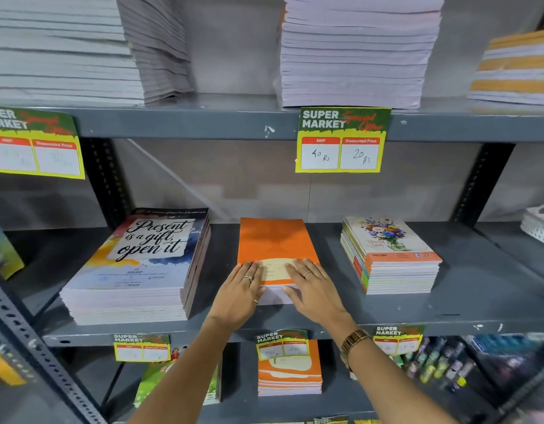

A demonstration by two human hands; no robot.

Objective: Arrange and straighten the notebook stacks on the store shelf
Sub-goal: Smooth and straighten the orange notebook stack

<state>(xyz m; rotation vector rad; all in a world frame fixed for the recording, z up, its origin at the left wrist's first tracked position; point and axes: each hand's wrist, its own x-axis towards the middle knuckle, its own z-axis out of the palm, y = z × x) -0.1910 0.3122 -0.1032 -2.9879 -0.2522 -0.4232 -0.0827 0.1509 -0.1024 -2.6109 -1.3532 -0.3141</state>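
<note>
1. The orange notebook stack (276, 255), mid-shelf (478, 298), is pressed under flat, open grips: left hand (243, 289), right hand (313, 286); nothing is clasped.
2. Top covers could be skewed by uneven pushing.
3. The flowered stack (389, 255), right of the grips, could be nudged.

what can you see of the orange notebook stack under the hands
The orange stack lies flat on the middle shelf, between two other stacks and touching neither. The top cover is orange with a darker dotted pattern and a cream label near the front. White page edges show below. The left hand and right hand rest palms down on its front edge.
</note>
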